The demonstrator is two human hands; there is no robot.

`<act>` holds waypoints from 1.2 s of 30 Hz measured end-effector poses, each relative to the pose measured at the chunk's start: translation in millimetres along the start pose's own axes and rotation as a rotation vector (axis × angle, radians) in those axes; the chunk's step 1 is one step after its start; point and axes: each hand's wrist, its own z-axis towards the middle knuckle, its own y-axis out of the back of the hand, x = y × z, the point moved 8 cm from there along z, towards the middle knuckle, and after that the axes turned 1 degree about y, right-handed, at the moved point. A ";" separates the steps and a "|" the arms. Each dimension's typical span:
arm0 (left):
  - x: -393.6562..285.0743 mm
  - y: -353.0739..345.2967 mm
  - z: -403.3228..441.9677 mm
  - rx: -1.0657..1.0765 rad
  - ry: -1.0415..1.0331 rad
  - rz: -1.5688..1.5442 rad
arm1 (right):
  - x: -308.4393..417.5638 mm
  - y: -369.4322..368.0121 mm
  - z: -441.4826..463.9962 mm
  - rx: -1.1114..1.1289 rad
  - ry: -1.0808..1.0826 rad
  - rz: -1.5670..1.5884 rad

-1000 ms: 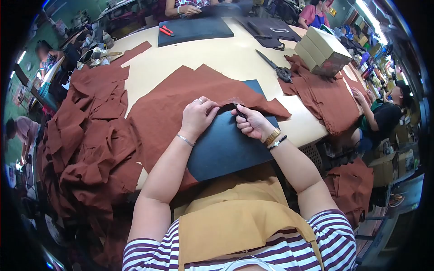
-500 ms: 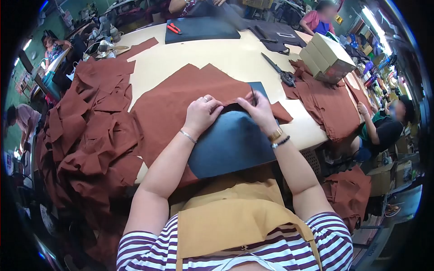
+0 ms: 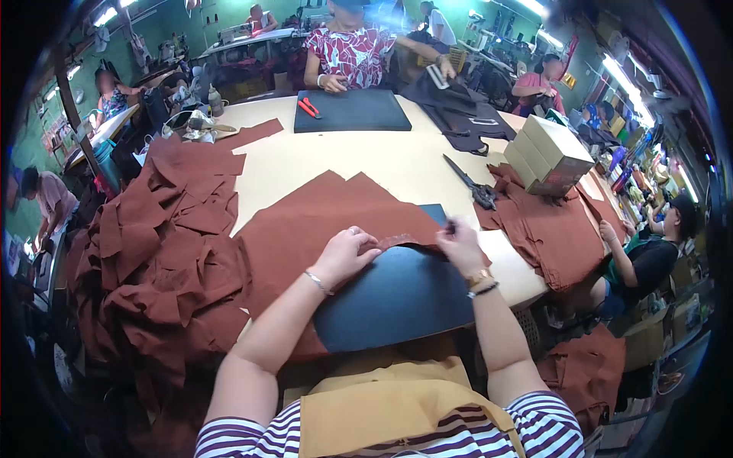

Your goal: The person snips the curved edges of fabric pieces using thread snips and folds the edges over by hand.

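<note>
A large rust-brown fabric piece [image 3: 321,221] lies over the table and partly over a dark board [image 3: 389,305]. Its near edge curves across the board. My left hand [image 3: 351,252] pinches that edge, thumb and fingers together. To its right, my right hand [image 3: 460,243] is closed near the same edge and blurred by motion. A small dark object seems to be in its fingers, too unclear to name. Between my hands the fabric's edge shows a pale, frayed-looking strip.
Crumpled brown fabric [image 3: 160,259] covers the table's left. At right are large scissors [image 3: 477,187], stacked brown fabric [image 3: 553,237] and a cardboard box [image 3: 548,156]. Across stands a co-worker [image 3: 351,57] behind another dark board [image 3: 351,111] with a red cutter [image 3: 309,108]. Another person [image 3: 649,252] sits at right.
The view has tilted up, showing more of the room. My right hand has shifted right, away from my left hand, along the fabric edge. The co-worker across now holds a pale object over dark fabric.
</note>
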 end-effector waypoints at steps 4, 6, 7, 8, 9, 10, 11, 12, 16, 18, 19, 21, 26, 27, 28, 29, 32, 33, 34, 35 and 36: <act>-11.3 40.1 -14.0 0.345 -0.115 0.079 | -92.8 79.0 -13.4 -0.168 -0.198 -0.199; -2.1 39.8 -29.4 0.536 -0.327 0.405 | -123.4 93.5 -29.2 -0.061 -0.258 -0.395; 11.5 37.9 -33.6 0.508 -0.310 0.413 | -132.1 93.6 -34.0 -0.018 -0.297 -0.483; 26.9 29.0 -38.2 0.478 -0.295 0.419 | -125.0 95.0 -32.3 -0.118 -0.157 -0.521; 36.1 22.4 -38.6 0.447 -0.280 0.425 | -114.6 94.8 -32.6 -0.218 -0.017 -0.558; 45.0 20.2 -28.6 0.426 -0.130 0.436 | -90.0 93.6 -36.1 -0.318 0.122 -0.589; 56.1 22.1 -16.5 0.294 0.079 0.461 | -75.6 85.0 -33.8 -0.308 0.174 -0.420; 67.1 21.6 -8.2 0.159 0.287 0.482 | -34.4 76.9 -32.1 -0.297 0.224 -0.250; 84.6 30.7 12.4 -0.442 0.636 -0.008 | 74.4 -10.6 -64.7 0.182 0.302 -0.180; 78.3 35.4 14.1 -0.525 0.502 -0.093 | 97.6 -19.6 -82.2 0.183 0.392 -0.282; 66.3 38.9 15.1 -0.363 0.383 0.036 | 99.8 -20.9 -86.7 0.144 0.444 -0.320; 45.0 44.7 -1.7 -0.020 0.145 0.292 | 75.1 -20.4 -75.6 0.183 0.321 -0.282; 47.6 43.6 -70.9 0.244 0.227 0.467 | 40.8 -6.6 -65.4 0.290 0.213 -0.118; 40.1 42.9 -82.6 0.233 0.244 0.486 | 38.5 -6.9 -68.4 0.339 0.203 -0.117; 31.9 40.2 -97.3 0.232 0.249 0.503 | 34.9 -6.8 -70.3 0.387 0.193 -0.116; 22.6 40.2 -107.7 0.229 0.252 0.522 | 29.5 -4.4 -67.7 0.431 0.200 -0.106; -27.7 53.6 -115.9 0.503 0.465 0.689 | 25.2 11.0 -55.0 0.517 0.244 -0.076; -37.7 49.4 -102.3 0.467 0.334 0.658 | 29.1 14.4 -51.7 0.581 0.228 -0.065; -44.4 43.2 -91.2 0.430 0.206 0.624 | 34.2 16.7 -48.2 0.647 0.212 -0.055; -50.3 35.7 -81.1 0.392 0.081 0.587 | 42.7 19.9 -45.2 0.716 0.196 -0.044; -62.2 29.0 -67.7 0.229 -0.126 0.496 | 58.7 28.7 -43.2 0.773 0.132 -0.049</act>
